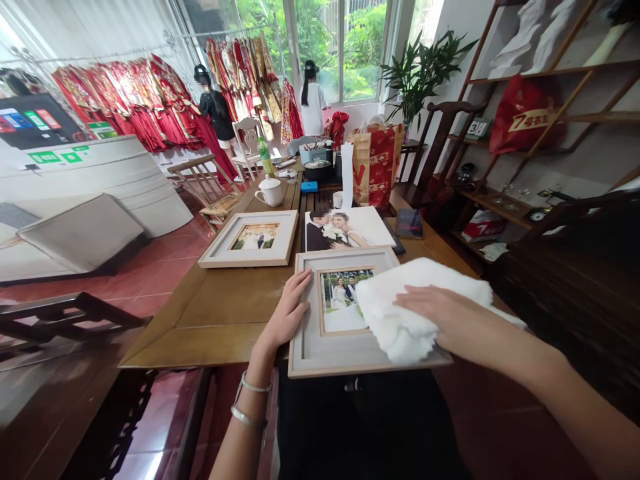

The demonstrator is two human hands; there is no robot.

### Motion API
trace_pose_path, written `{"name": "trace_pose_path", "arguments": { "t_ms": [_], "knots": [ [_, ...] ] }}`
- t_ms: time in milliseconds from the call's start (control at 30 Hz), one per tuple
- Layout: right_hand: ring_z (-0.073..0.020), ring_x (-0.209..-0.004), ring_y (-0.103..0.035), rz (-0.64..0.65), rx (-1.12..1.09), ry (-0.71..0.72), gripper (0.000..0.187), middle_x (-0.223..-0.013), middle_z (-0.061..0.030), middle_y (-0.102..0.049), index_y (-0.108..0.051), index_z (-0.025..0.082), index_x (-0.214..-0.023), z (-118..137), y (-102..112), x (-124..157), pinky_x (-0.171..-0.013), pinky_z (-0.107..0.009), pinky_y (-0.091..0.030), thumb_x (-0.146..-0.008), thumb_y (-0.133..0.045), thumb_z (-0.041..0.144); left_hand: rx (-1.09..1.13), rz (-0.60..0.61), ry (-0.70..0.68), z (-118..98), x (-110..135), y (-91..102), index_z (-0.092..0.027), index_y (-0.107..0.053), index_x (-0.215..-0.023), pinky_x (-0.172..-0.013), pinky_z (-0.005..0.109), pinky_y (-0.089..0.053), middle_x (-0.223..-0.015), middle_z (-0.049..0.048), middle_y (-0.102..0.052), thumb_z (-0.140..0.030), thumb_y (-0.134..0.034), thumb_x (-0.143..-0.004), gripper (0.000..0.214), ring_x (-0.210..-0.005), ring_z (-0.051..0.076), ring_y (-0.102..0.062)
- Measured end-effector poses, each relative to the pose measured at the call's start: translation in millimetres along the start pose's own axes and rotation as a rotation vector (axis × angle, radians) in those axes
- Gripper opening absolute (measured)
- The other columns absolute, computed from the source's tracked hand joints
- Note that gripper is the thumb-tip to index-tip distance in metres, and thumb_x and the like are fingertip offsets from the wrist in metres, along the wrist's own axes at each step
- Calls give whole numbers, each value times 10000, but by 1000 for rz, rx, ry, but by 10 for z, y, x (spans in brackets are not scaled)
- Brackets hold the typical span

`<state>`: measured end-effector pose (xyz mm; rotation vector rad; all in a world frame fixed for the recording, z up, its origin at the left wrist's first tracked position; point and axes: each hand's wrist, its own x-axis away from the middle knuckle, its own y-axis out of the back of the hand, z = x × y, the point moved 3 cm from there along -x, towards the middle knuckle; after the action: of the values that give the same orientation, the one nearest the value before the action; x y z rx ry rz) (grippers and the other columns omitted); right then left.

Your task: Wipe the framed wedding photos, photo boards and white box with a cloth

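Observation:
A wooden picture frame [305,353] with a wide pale mat lies at the table's near edge, overhanging it slightly. Inside is a photo [341,300] of a couple outdoors. My left hand [290,310] grips the frame's left side, fingers over the edge. My right hand [437,310] presses on a bunched white fluffy towel [425,280], which covers the frame's right part and hides the right side of the photo. Beyond it lie a second, similar picture frame [215,257] on the left and a large wedding photo print [370,227] behind.
On the table [225,300] stand a white lidded mug [271,192], a green bottle [264,155], a blue box [309,187] and a red-brown paper bag [377,163]. Two people [217,110] are near racks of red garments [130,103]. Wooden shelves [550,73] rise at right.

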<state>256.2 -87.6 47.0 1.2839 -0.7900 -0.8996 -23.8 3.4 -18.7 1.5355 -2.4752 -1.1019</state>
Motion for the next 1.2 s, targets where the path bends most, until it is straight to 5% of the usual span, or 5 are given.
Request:
{"name": "trace_pose_path", "arguments": {
  "t_ms": [167, 333, 833, 1067, 1200],
  "knots": [
    [-258, -1325, -402, -80, -4, -39, 718, -1369, -94, -531, -540, 139, -1289, -346, -82, -504, -1084, -503, -331, -598, -428, -20, 1, 8, -2, -6, 4, 10, -284, -401, -1405, -1176, 480, -118, -1507, 17, -336, -100, -406, -835, 599, -1410, 237, -206],
    [-266, -1343, -367, -154, -17, -154, 727, -1409, -101, -485, -490, 142, -1327, -396, -155, -701, -1083, -558, -288, -618, -426, -5, -23, -12, 40, 25, -19, -25, -239, -446, -1376, -1175, 484, -146, -1482, 52, -378, -78, -386, -823, 579, -1412, 240, -217],
    [-241, -1333, -392, -41, -116, 41, 852, -1367, -35, -538, -541, 225, -1294, -16, -173, 109, -1122, -531, -251, -483, -417, -8, -58, -87, 60, -12, -45, -72, -238, -466, -1351, -1169, 479, -177, -1463, 62, -406, -252, -354, -958, 410, -1402, 217, -247],
    [-254, -1323, -406, -250, -109, -132, 740, -1365, -80, -536, -522, 158, -1313, -395, -157, -463, -1089, -476, -340, -591, -441, 17, -80, -67, 14, 23, -39, -60, -249, -469, -1350, -1164, 496, -180, -1452, 65, -418, -204, -323, -955, 423, -1397, 216, -253],
    [-282, -1316, -409, -284, -62, -211, 658, -1356, -126, -538, -535, 102, -1290, -395, -161, -697, -1081, -497, -331, -642, -451, 31, -98, -66, 28, 34, -32, -60, -228, -470, -1348, -1163, 494, -187, -1447, 82, -421, -202, -316, -954, 423, -1396, 220, -259]
  ]
}}
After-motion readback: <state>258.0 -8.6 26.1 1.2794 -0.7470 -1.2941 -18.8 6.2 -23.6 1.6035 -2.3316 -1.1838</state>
